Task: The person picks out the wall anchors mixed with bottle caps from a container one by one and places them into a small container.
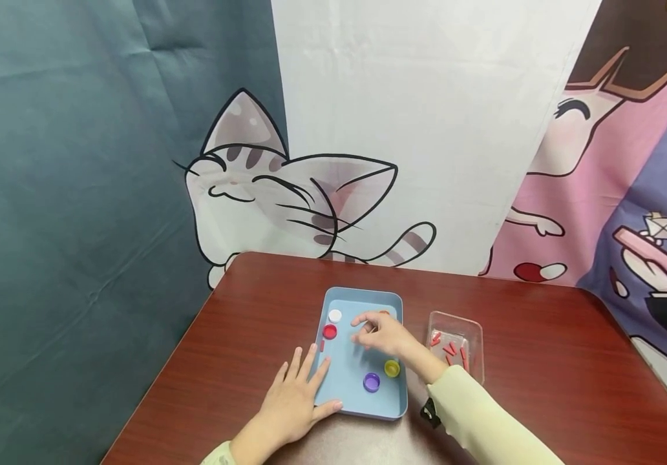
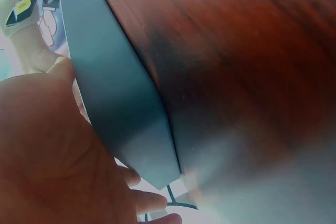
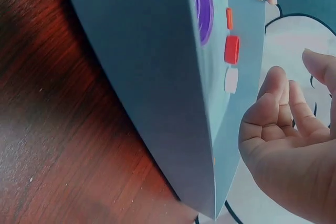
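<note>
A shallow blue tray (image 1: 345,391) lies on the table. In it are a white cap (image 1: 335,316), a red cap (image 1: 329,331), a purple cap (image 1: 371,382), a yellow cap (image 1: 391,369) and a small red stick (image 1: 322,346) by the left wall. An orange piece (image 1: 384,312) is mostly hidden behind my right hand. My left hand (image 1: 294,400) rests with spread fingers at the tray's left edge, thumb on the near corner. Over the tray's middle hovers my right hand (image 1: 381,334), fingers loosely bent, thumb and forefinger apart with nothing between them, as the right wrist view (image 3: 294,145) also shows.
Right of the tray stands a clear plastic box (image 1: 481,352) holding several red sticks (image 1: 450,349); my right forearm passes over its near left part. A black device (image 1: 430,413) shows at the right wrist. A printed cloth (image 1: 444,129) hangs behind the brown table (image 1: 543,361).
</note>
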A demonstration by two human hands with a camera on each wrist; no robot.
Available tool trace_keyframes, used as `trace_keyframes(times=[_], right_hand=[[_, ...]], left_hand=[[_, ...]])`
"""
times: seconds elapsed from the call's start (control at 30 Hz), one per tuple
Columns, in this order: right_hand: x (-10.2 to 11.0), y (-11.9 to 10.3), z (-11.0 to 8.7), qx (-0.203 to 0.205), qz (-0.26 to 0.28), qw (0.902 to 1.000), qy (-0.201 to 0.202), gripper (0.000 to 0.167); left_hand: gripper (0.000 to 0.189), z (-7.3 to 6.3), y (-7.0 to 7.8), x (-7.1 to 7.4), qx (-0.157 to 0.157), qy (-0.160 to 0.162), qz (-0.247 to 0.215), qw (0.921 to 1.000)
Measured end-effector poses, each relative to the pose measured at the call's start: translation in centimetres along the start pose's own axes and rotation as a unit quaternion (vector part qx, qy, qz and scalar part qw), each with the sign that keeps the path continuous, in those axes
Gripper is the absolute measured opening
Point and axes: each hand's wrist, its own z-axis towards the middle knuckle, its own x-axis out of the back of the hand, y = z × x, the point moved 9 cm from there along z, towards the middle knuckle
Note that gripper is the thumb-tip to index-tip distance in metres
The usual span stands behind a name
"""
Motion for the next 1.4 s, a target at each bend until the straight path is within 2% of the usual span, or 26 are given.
trace_keyframes(times=[0.23, 0.4, 0.6, 0.73, 1.13, 1.4], right_hand=[[-1.1, -0.1, 0.9, -0.020, 0.012, 0.9997, -0.007, 0.032], [-1.6, -0.3, 1.6, -0.027, -0.001, 0.9996, -0.002, 0.035], [-3.0, -0.3, 2.0, -0.030, -0.004, 0.9992, -0.026, 0.034], [-3.9, -0.2, 2.3, -0.036, -0.014, 0.9986, -0.036, 0.031], [-5.4, 0.1, 3.5, -0.070, -0.059, 0.9953, -0.032, 0.029], [-6.2, 0.3, 3.6, -0.071, -0.102, 0.9916, -0.037, 0.023]], left_hand=[[0.081, 0.2, -0.4, -0.1, 0.002, -0.010, 0.001, 1.0000], [0.081, 0.3, -0.6, -0.1, 0.001, -0.011, 0.001, 0.9999], [0.082, 0.4, -0.7, -0.1, -0.002, -0.012, 0.003, 0.9999], [0.082, 0.4, -0.7, -0.2, -0.004, -0.015, 0.002, 0.9999], [0.082, 0.3, -0.4, 0.1, -0.004, -0.017, -0.005, 0.9998], [0.082, 0.0, -0.2, -0.1, -0.004, -0.024, -0.013, 0.9996]])
